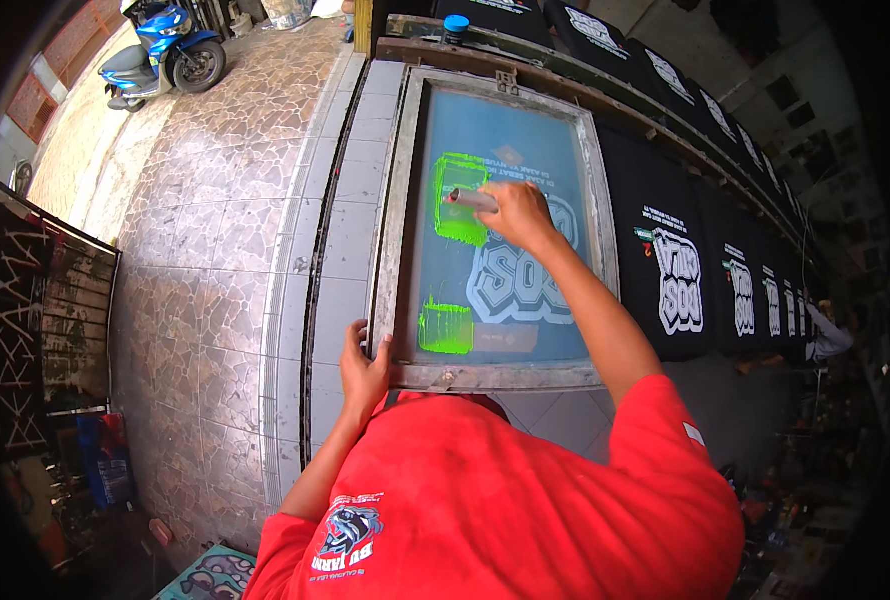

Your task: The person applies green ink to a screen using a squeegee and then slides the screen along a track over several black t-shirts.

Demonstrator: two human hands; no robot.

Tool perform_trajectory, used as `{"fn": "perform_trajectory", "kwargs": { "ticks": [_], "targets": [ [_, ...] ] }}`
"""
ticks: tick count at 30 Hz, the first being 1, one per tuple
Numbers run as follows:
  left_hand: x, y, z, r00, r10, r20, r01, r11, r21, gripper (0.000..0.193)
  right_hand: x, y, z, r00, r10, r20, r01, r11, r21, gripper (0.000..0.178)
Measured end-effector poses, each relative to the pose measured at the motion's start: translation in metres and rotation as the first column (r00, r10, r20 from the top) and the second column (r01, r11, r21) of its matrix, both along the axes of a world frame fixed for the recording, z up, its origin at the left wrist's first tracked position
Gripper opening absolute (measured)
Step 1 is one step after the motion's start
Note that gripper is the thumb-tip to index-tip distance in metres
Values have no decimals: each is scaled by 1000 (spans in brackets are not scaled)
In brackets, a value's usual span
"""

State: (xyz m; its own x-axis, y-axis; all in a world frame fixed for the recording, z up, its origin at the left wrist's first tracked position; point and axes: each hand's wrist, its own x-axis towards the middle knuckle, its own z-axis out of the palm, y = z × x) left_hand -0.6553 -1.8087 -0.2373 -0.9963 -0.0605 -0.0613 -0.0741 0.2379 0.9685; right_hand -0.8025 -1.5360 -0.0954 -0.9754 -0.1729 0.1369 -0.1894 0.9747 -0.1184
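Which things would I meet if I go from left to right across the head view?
Scooter → left hand → lower green patch → right hand → black shirt just right of the frame.

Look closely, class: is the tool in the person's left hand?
No, the right hand holds the tool, while the left hand is at the edge of the frame.

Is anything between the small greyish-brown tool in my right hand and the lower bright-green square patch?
Nothing visible blocks it: between the tool and lower patch are just the upper green smear and flat blue mesh. Your left hand is aside, on the worn grey frame.
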Motion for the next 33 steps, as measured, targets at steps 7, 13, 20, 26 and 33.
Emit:
{"fn": "perform_trajectory", "kwargs": {
  "ticks": [7, 13, 20, 26, 33],
  "targets": [
    [-2, 1, 4, 997, -18, 73, 14, 998, 58, 39, -47, 20, -40, 969, -3, -245, 19, 998, 63, 24],
    [0, -2, 9, 993, -12, 115, 4, 998, 63, 39, 32, -5, -62, 974, 74, -213, -75, 997, 3, 23],
    [-3, 0, 8, 991, -32, 130, 17, 992, 121, 38, -35, 11, -12, 985, -3, -174, 7, 1000, 22, 19],
    [-1, -1, 4, 997, -18, 68, 15, 999, 45, 38, -55, 17, -48, 985, -15, -173, 29, 996, 81, 21],
    [0, -3, 10, 998, -16, 57, 13, 998, 58, 38, 21, -9, -38, 996, 86, -38, -83, 994, 75, 23]
  ]
}}
